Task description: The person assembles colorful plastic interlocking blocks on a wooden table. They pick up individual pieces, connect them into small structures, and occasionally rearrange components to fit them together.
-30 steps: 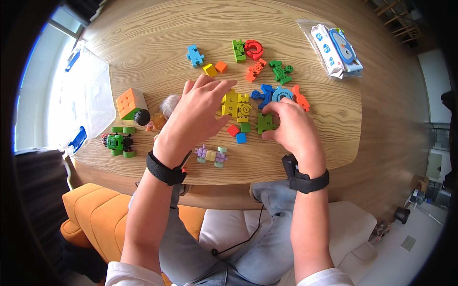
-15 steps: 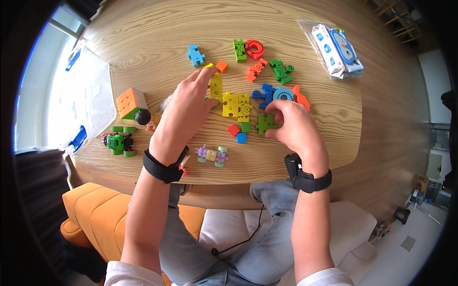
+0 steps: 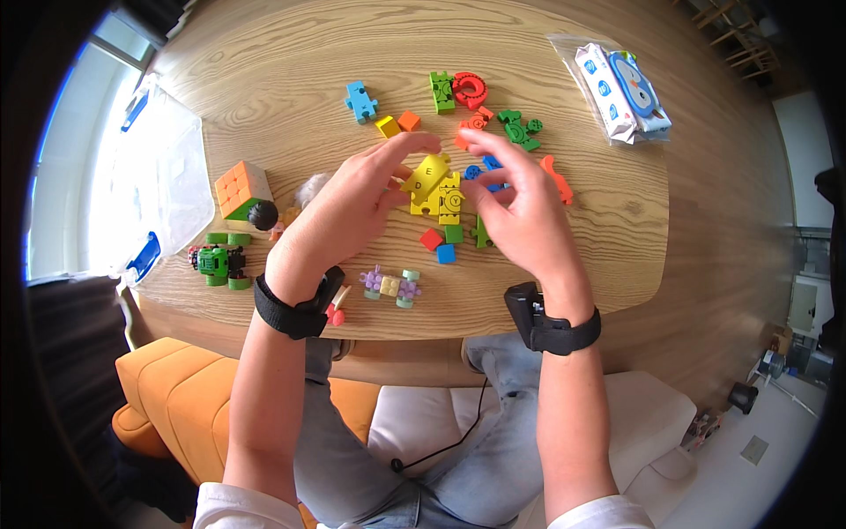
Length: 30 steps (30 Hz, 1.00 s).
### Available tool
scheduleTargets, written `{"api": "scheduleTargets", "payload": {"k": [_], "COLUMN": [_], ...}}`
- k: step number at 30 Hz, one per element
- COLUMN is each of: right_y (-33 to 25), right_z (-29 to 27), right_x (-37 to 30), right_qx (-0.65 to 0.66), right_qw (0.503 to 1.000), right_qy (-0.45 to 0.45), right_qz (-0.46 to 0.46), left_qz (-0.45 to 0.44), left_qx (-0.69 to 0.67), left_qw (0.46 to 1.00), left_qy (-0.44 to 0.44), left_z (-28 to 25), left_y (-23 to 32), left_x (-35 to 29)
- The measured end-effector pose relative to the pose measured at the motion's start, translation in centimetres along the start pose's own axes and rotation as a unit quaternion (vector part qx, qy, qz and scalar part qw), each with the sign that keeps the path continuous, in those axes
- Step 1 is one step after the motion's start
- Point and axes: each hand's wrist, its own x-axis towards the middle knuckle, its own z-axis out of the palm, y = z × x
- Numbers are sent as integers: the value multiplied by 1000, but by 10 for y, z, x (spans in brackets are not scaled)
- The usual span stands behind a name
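Observation:
My left hand (image 3: pixel 348 194) is closed on a yellow puzzle piece (image 3: pixel 427 180), its fingers curled around the piece's left side. That piece is tilted over a pair of joined yellow puzzle pieces (image 3: pixel 450 207) at the middle of the table. On the other side, my right hand (image 3: pixel 527 207) is open, thumb and fingers apart, close to the yellow pieces. Partly covered by it are a green puzzle piece (image 3: pixel 481 233) and blue pieces (image 3: pixel 485 167). Small red (image 3: pixel 431 240), green (image 3: pixel 454 234) and blue (image 3: pixel 446 254) cubes lie just nearer.
Farther back are a light blue puzzle piece (image 3: pixel 360 102), green pieces (image 3: pixel 520 130) and a red ring-shaped piece (image 3: pixel 470 89). On the left stand a puzzle cube (image 3: pixel 241 190) and a green toy truck (image 3: pixel 218 262). A wipes pack (image 3: pixel 621 93) lies far right; a purple toy (image 3: pixel 390 285) sits near.
My left hand has carried a yellow puzzle piece rightward, uncovering a yellow cube. My right hand has let go of the green puzzle piece and moved up and left toward the yellow pieces.

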Motion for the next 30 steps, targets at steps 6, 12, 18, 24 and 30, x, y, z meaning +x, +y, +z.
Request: {"api": "scheduleTargets", "payload": {"k": [6,12,18,24,30], "right_y": [9,6,12,10,14], "right_z": [15,8,-3,-5,-5], "right_x": [8,13,12,12,11], "right_qx": [56,155,133,89,84], "right_qw": [998,985,987,991,992], "right_qy": [-14,4,71,76,76], "right_qz": [2,73,54,60,47], "left_qz": [21,3,-41,-93,-100], "left_qx": [-5,23,257,324,339], "left_qw": [999,993,964,941,935], "left_qy": [29,112,54,32,29], "left_z": [3,-2,-5,6,3], "left_y": [-3,-5,-17,-17,-21], "left_x": [0,-2,-11,-11,-13]}}
